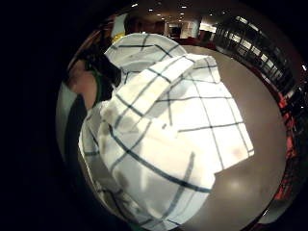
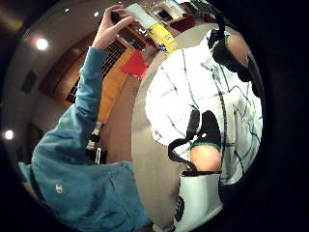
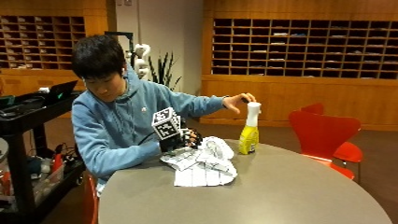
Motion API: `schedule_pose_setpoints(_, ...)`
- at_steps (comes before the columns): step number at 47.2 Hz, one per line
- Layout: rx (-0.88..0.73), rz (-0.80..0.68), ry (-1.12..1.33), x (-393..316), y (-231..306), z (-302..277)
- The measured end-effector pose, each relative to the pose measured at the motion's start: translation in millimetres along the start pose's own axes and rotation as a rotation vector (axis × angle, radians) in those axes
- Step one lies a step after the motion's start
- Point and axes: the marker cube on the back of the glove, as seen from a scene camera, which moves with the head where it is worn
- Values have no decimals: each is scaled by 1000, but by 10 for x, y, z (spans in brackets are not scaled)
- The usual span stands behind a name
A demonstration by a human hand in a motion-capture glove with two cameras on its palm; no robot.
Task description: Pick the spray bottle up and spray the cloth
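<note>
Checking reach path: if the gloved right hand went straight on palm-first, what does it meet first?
The checked cloth: the gloved right hand sits right over it, and it fills the palm views. The spray bottle lies off to the side.

Gloved right hand (image 3: 181, 140) rests low with fingers curled; bare left hand (image 3: 237, 101) is raised, fingers bent.

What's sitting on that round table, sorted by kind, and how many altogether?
Checked cloth: 1, under the gloved right hand
Yellow spray bottle: 1, upright, bare left hand on its top
Total: 2
</note>
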Motion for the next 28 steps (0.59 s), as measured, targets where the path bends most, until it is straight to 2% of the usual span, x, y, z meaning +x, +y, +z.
schedule_pose_setpoints(14, 44, -95, 76, -167, 78, -147)
schedule_pose_setpoints(28, 32, -109, 89, -204, 100, -147)
